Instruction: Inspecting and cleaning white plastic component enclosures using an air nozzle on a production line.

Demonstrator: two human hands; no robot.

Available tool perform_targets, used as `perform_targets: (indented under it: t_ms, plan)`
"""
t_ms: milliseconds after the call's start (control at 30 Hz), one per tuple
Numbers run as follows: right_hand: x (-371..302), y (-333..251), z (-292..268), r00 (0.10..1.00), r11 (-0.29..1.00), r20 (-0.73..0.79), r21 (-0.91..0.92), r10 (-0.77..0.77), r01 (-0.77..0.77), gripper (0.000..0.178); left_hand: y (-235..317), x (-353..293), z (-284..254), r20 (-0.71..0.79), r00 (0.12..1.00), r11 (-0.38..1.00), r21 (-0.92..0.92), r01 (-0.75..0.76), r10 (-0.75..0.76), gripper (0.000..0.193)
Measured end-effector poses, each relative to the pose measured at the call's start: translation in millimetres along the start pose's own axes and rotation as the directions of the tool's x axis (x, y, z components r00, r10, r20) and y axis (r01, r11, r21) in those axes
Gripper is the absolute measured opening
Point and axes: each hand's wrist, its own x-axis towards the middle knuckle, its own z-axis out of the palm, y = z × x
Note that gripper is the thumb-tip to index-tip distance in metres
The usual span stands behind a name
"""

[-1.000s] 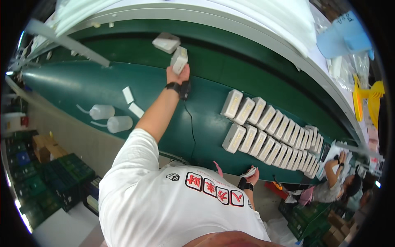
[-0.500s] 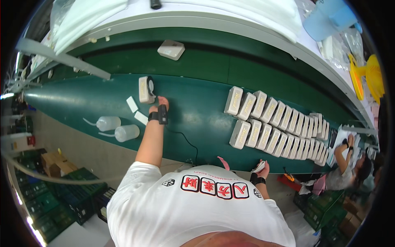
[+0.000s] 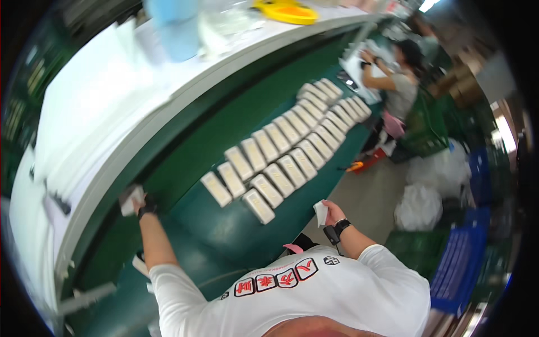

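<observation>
My left hand (image 3: 138, 206), smeared by motion, reaches to the far side and closes on a light grey rounded box (image 3: 129, 197) over the dark green strip. My right hand (image 3: 336, 214) pinches a folded white cloth (image 3: 320, 213) above the bench's near edge. Ahead, several beige boxes (image 3: 260, 206) with gold lettering stand side by side in two long rows. Another pale box (image 3: 140, 264) shows only partly beside my left forearm.
A white shelf edge (image 3: 120, 147) curves along the far side, bearing white sheets, a blue container (image 3: 175, 33) and a yellow item (image 3: 287, 11). At the far right, a co-worker (image 3: 401, 84) handles white material. Crates and white bags (image 3: 418, 208) lie right of the bench.
The view has swung to the right. My left hand has left the spot beside the upright box and reached the lone grey box farther back. My right hand still holds the cloth.
</observation>
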Motion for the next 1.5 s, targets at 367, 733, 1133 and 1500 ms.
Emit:
perform_targets:
  t_ms: [367, 733, 1133, 1500]
  plan:
    - [-64.5, -94.4, 15.9, 0.904, 0.914, 0.212, 0.252, -0.372, 0.318, 0.015, 32.4, -61.1, 26.2, -0.035, 0.999, 0.987, -0.154, -0.043, 0.038, 0.062]
    - [-32.8, -173.4, 144.5, 0.676, 0.904, 0.731, -0.221, -0.095, 0.366, 0.022, -83.2, -438.4, 89.3, 0.171, 0.939, 0.949, -0.149, -0.277, 0.3, 0.043]
    - [-95.7, -127.6, 184.6, 0.632, 0.954, 0.763, -0.067, -0.139, 0.291, 0.044, -279.0, -585.5, 155.7, 0.547, 0.812, 0.934, 0.14, -0.329, 0.204, 0.055]
    - [-130.2, -141.2, 161.3, 0.531, 0.954, 0.829, 0.009, -0.175, 0.3, 0.053, -265.6, -630.3, 181.0, 0.7, 0.712, 0.962, 0.226, -0.152, -0.052, 0.065]
